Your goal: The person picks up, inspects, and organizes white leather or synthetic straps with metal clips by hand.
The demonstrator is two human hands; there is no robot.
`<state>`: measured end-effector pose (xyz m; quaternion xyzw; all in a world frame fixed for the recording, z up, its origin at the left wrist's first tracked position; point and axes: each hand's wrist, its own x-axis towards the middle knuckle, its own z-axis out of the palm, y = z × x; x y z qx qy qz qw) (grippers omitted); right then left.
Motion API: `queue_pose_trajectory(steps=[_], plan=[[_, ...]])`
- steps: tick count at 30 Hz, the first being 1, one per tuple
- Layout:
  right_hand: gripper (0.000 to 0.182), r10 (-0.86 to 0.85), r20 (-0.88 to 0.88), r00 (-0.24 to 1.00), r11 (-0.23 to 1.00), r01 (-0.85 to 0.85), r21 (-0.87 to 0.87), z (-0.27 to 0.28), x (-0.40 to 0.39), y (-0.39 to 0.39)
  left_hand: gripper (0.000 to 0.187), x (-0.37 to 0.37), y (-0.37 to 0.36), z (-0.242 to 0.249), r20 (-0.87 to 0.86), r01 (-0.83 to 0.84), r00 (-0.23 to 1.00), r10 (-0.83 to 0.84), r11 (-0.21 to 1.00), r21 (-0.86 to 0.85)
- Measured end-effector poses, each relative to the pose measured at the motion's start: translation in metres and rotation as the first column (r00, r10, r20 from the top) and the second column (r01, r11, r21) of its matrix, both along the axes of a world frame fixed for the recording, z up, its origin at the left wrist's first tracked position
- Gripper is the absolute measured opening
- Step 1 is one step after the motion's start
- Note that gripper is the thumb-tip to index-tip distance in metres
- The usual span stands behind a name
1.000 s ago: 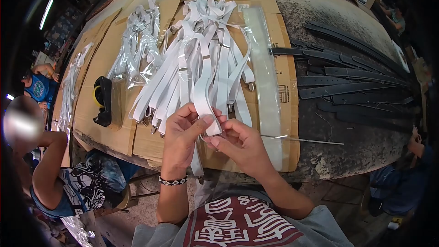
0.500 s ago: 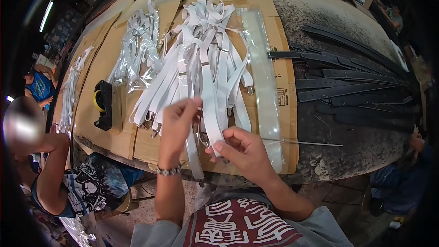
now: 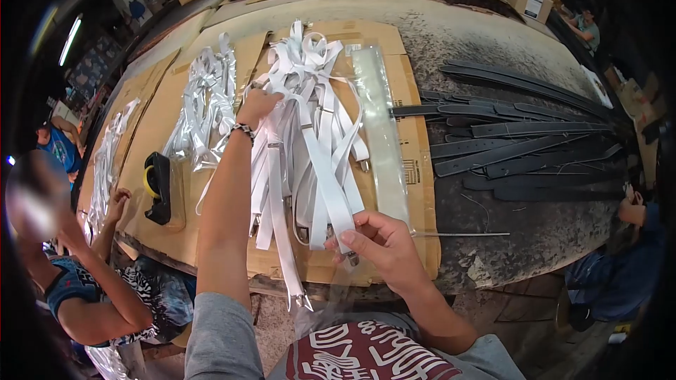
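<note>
The right hand (image 3: 384, 243) pinches the lower end of a white suspender strap (image 3: 325, 179) between thumb and fingers, with the metal clip (image 3: 352, 259) hanging just below the grip; holding it by the end seems to keep the band straight and flat. The left hand (image 3: 259, 107), well apart from the right and farther from the body, rests at the upper left of the pile of white suspenders (image 3: 304, 70); its fingers are partly hidden, so I cannot tell whether they are closed on a band. The pile spreads between and beyond the two hands, its tops gathered and its ends fanned toward the body, probably so that single bands can be told apart. One loose strap (image 3: 278, 218) runs down between the forearms to the near table edge. The cardboard sheet (image 3: 417, 148) under the pile appears to shield the white fabric from the stained worktable (image 3: 415, 35). Clear plastic sleeves (image 3: 380, 134) lie flat just beyond the right hand, within easy reach. Left of the left forearm stand a black tape dispenser (image 3: 160, 197) and, farther off, suspenders in clear plastic (image 3: 204, 98). Black straps (image 3: 521, 148) lie well to the right of the right hand.
</note>
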<state>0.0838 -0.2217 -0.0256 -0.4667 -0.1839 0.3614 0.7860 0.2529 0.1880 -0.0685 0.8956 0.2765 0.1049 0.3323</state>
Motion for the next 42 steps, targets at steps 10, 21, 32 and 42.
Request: queue_pose_trajectory(steps=[10,21,32,42], plan=[[0.02,0.071,0.002,0.997,0.996,-0.071,-0.058,-0.009,-0.005,0.001,0.024,-0.055,0.027,0.102,0.512,0.377,0.858,0.047,0.619,-0.689],[0.023,0.2,0.192,0.961,0.98,-0.2,-0.017,0.016,-0.004,0.041,0.025,-0.167,-0.024,0.358,0.85,0.799,0.442,-0.285,0.557,-0.229],[0.029,0.154,0.436,0.887,0.929,-0.28,0.241,0.119,0.014,0.11,0.015,-0.221,-0.122,0.477,0.877,0.796,0.353,-0.326,0.598,-0.098],[0.024,0.059,0.53,0.846,0.856,-0.316,0.409,0.186,0.042,0.134,0.029,-0.249,-0.115,0.494,0.84,0.755,0.321,-0.438,0.653,0.052]])
